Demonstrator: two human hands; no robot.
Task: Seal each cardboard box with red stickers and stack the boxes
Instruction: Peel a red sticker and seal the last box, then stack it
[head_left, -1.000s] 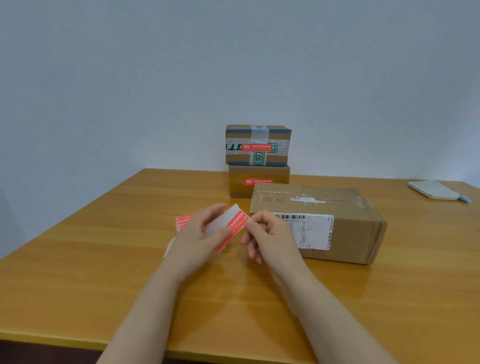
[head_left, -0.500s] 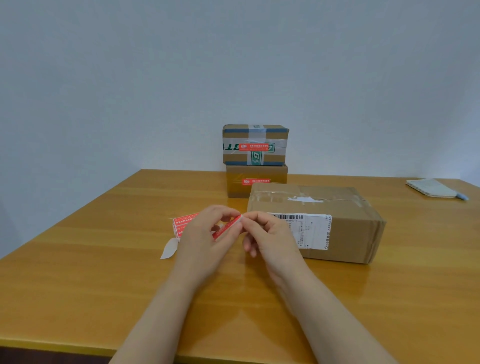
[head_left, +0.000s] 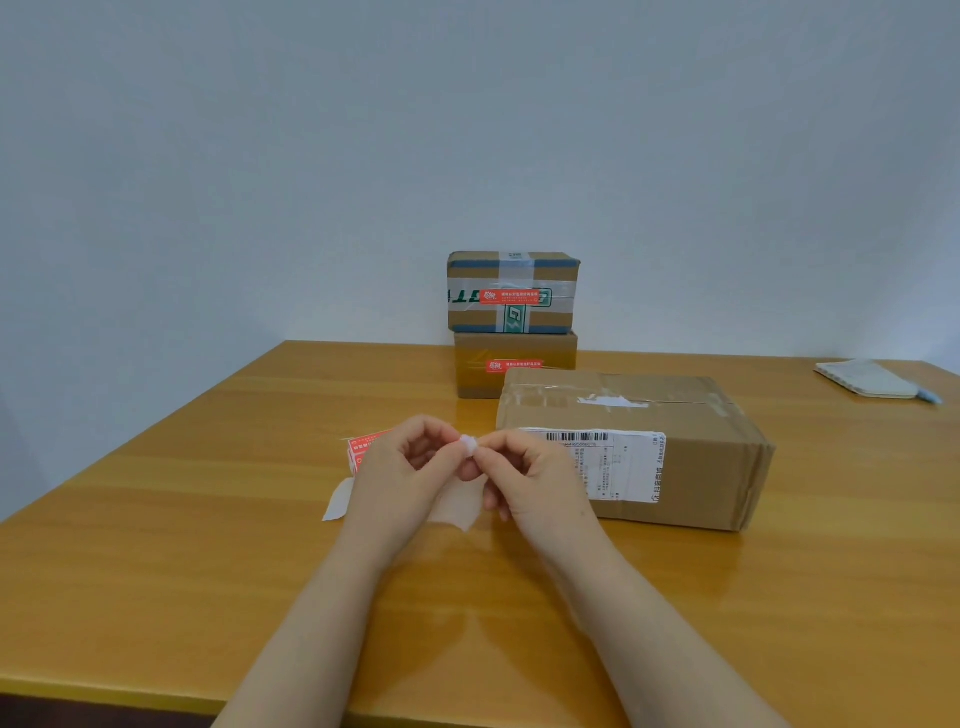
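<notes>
While your left hand (head_left: 400, 470) and right hand (head_left: 527, 480) pinch the pale sticker strip (head_left: 460, 506) between them, the large cardboard box (head_left: 701, 467) lies just right of your right hand, red stickers (head_left: 363, 451) behind your left.

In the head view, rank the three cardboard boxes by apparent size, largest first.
1. box with the shipping label, nearest the camera.
2-3. taped top box and box under it look alike; lower one partly hidden.
</notes>
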